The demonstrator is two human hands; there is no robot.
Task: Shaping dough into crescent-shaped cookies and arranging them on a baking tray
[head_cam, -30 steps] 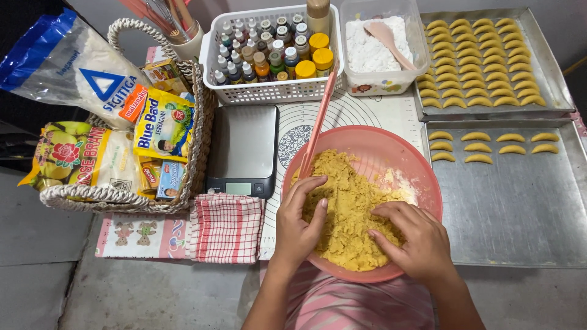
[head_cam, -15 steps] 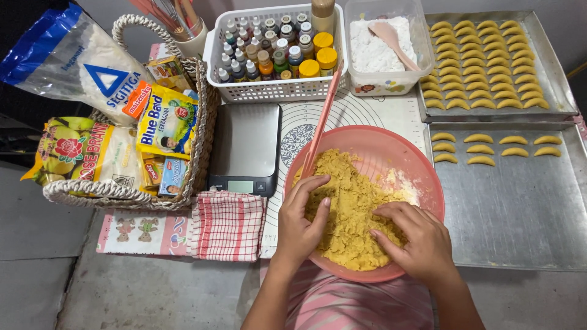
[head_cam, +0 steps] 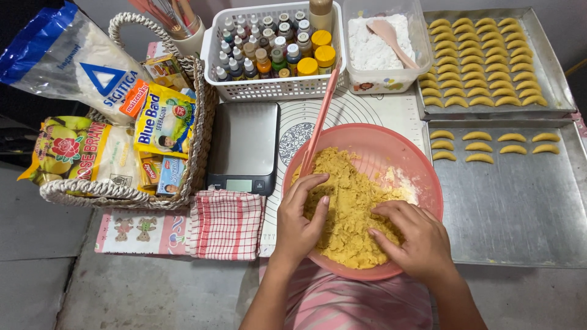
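head view, lower centre: we are pressing both hands, left hand and right hand, fingers spread open, into yellow dough inside the pink bowl.

A home baking corner set low on a grey concrete floor. In front of me stands a pink mixing bowl of yellow dough on a printed pastry mat. Beside it are a small kitchen scale, a checked tea towel and a wicker basket stuffed with flour and margarine packets. Behind are a white crate of small colouring bottles and a tub of white flour. Two metal baking trays hold rows of crescent biscuits, shaped by hand, household scale throughout.
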